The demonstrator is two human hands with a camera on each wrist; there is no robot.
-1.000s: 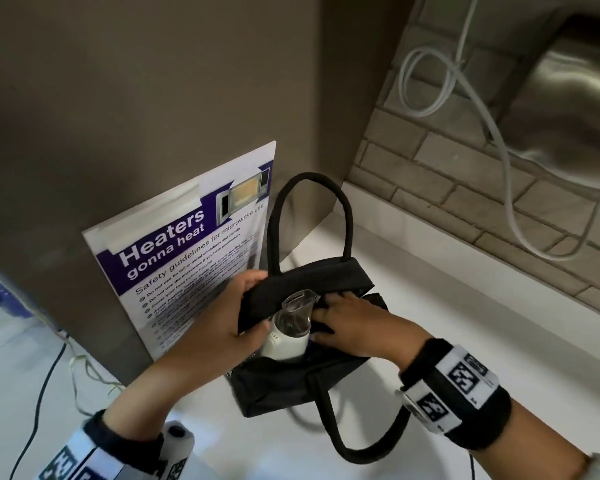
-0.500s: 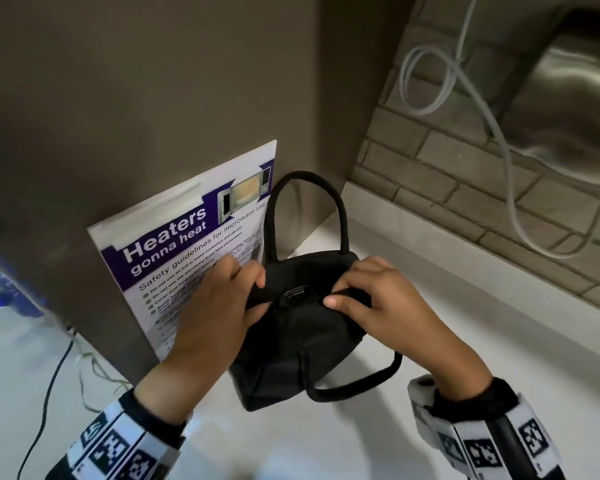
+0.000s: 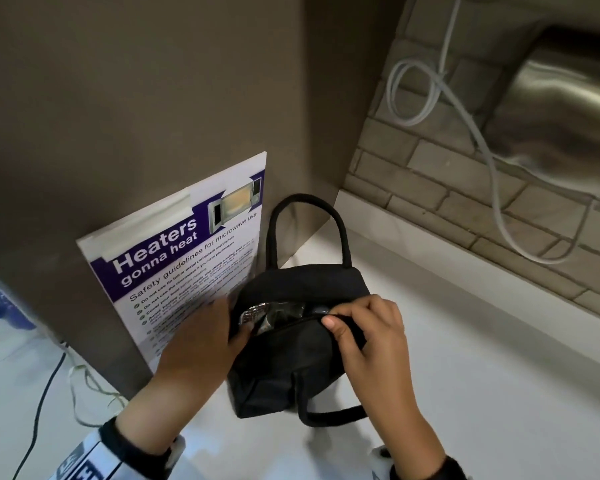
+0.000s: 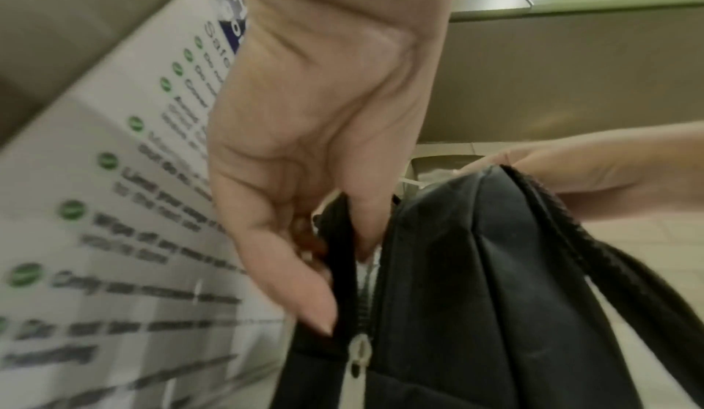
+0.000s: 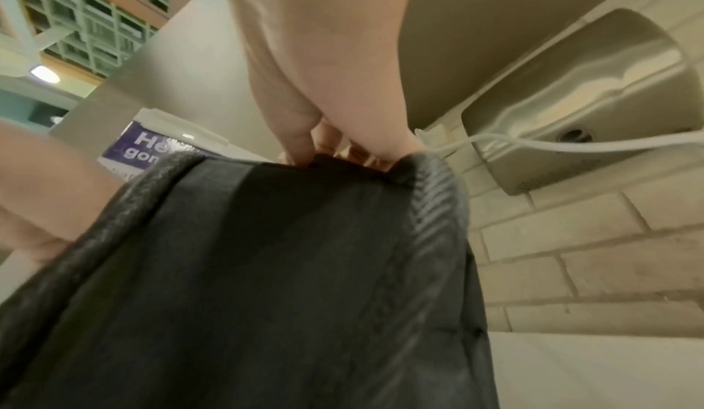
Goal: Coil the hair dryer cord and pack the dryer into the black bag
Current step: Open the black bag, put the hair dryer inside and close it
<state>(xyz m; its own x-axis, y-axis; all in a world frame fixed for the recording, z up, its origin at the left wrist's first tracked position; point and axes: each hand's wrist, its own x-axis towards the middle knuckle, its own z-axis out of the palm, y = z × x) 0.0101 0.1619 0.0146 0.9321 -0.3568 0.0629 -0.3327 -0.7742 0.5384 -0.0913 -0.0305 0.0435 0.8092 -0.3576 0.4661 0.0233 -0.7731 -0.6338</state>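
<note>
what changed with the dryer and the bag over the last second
The dryer, which stuck out of the black bag a second ago, has sunk inside. The right hand left it and now pinches the bag's top edge. The left hand still grips the opening's left end. The bag still stands beside the poster.

- The black bag stands upright on the white tabletop, close to the corner where the brown wall meets the brick one.
- Soft dark fabric, boxy shape; one loop handle stands up at the far side, the other handle has flopped down over the near face onto the tabletop.
- The top mouth is partly open: a silvery lining shows in the gap (shiny and crinkled).
- A zip runs along the opening, its pale metal pull sitting at the left end.
- Something dark and rounded sits inside the mouth; too little shows to name it.
</note>
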